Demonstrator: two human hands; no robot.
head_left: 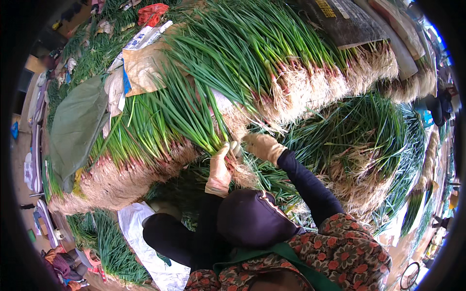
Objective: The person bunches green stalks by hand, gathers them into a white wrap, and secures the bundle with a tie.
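Note:
My left hand, in a pale glove, is wrapped round the lower stalks of a bunch of green onions. Their leaves fan up and to the left, and pale roots hang below the hand. Just to the right is my gloved right hand, its fingers curled beside the stalks. Whatever its fingertips pinch is too small to make out. Beyond both hands, more green onions lie in a dense row, roots toward me. Another row with matted roots spreads to the left.
A green cloth and a tan sheet cover parts of the left row. Dark sheeting lies over the far right onions. On the right is a large heap of loose onions. White plastic lies at lower left.

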